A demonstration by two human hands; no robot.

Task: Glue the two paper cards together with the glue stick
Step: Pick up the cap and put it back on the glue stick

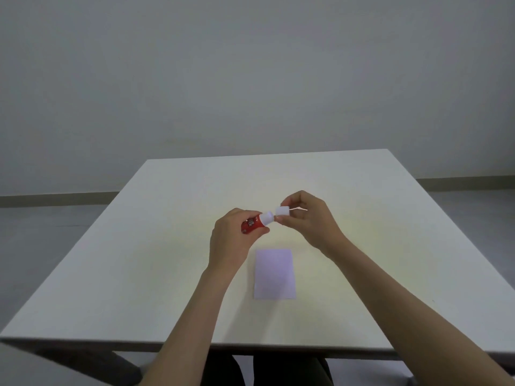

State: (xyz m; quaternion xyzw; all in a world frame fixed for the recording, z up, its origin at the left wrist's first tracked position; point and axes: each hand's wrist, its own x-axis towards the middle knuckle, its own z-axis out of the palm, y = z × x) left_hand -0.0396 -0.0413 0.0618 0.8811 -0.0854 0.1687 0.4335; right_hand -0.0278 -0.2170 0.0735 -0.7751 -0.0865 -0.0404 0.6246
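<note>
Red and white, the glue stick [255, 223] is held in the left hand [232, 240] above the table [139, 246]. The right hand [309, 218] pinches the white cap [281, 211], just beside the stick's open end. A pale purple card [274, 274] lies flat on the table, below both hands.

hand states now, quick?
Left hand: closed on glue stick.
Right hand: closed on cap.
</note>
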